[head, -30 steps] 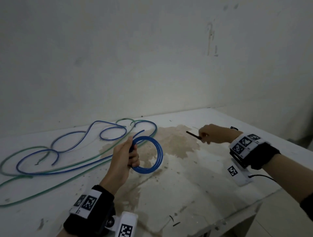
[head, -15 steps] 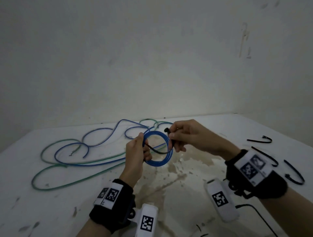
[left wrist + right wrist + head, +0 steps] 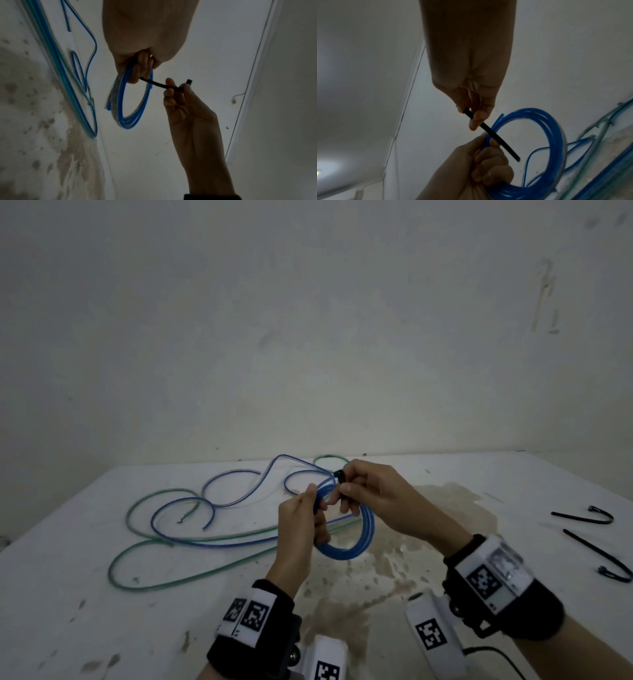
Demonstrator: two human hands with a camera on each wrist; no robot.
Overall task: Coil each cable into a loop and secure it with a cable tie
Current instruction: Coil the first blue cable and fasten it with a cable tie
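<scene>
My left hand (image 3: 308, 508) grips a coiled blue cable (image 3: 356, 546), held upright above the white table (image 3: 68, 594). In the left wrist view the blue coil (image 3: 130, 121) hangs from my curled fingers (image 3: 142, 67). My right hand (image 3: 356, 491) pinches a black cable tie (image 3: 339, 475) near its head. The cable tie (image 3: 494, 135) runs through the inside of the coil (image 3: 556, 135), its free tip (image 3: 518, 160) past my left hand (image 3: 484, 169). In the left wrist view the tie (image 3: 159, 84) spans from my left fingers to my right hand (image 3: 178, 92).
Loose blue cable (image 3: 191, 505) and green cable (image 3: 164, 580) lie tangled on the table's left and back. Spare black cable ties (image 3: 589, 517) lie at the far right, another cable tie (image 3: 596, 554) below them. A brown stain (image 3: 376, 583) covers the table's middle. A wall stands behind.
My right hand came from the table's right with a black tie to the coil held by my left hand. The tie now passes through the coil, and the coil has tilted edge-on.
</scene>
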